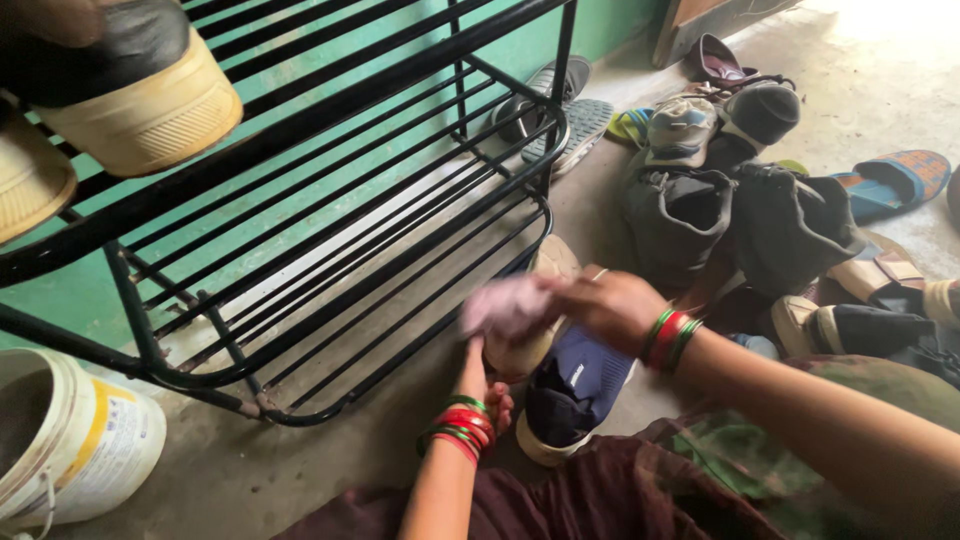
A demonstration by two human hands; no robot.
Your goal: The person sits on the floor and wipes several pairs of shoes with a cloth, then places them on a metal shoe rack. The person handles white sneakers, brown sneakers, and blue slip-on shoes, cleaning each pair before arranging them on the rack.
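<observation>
My right hand point(605, 305) grips a pale pink cloth point(508, 305), blurred with motion, against the toe of a beige-soled shoe point(535, 345). Under that shoe is my left hand point(485, 385), holding it up from below, fingers partly hidden. A dark blue sneaker point(575, 385) with a cream sole lies right beside it on the floor, by my lap. Both wrists carry red and green bangles.
A black metal shoe rack point(330, 220) stands at the left against a green wall, with two cream-soled shoes point(130, 90) on its top shelf. A white bucket point(70, 440) sits at lower left. Several shoes and sandals point(740, 200) are piled at the right on the concrete floor.
</observation>
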